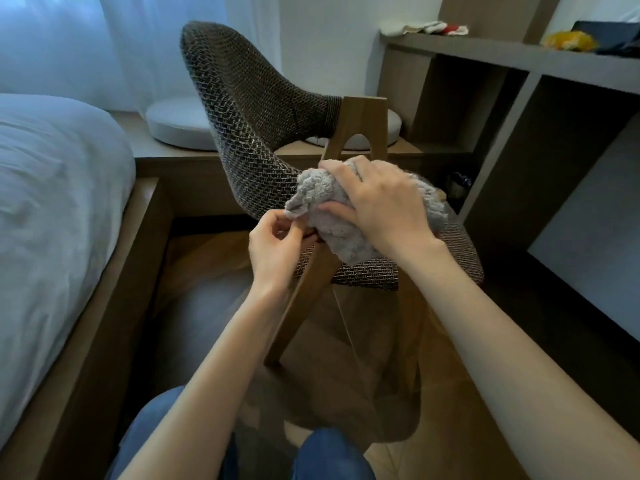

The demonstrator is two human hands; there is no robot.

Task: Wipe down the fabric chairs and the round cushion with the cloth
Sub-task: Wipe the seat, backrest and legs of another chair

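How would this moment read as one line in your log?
stage: chair wipe | right hand: grips cloth against chair | left hand: pinches cloth edge | round cushion: behind chair, untouched

Cloth point(332, 216) in both hands, on chair point(249, 109)

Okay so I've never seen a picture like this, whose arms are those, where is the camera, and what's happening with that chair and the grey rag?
There is no machine here: a person wears one wide-angle camera on the head, so you look down their own arms. The right hand grips a bunched grey cloth against the woven fabric chair, which appears tipped, its wooden legs showing. The left hand pinches the cloth's edge. Behind the chair a white round cushion lies on a low wooden platform; a bed is at the left.
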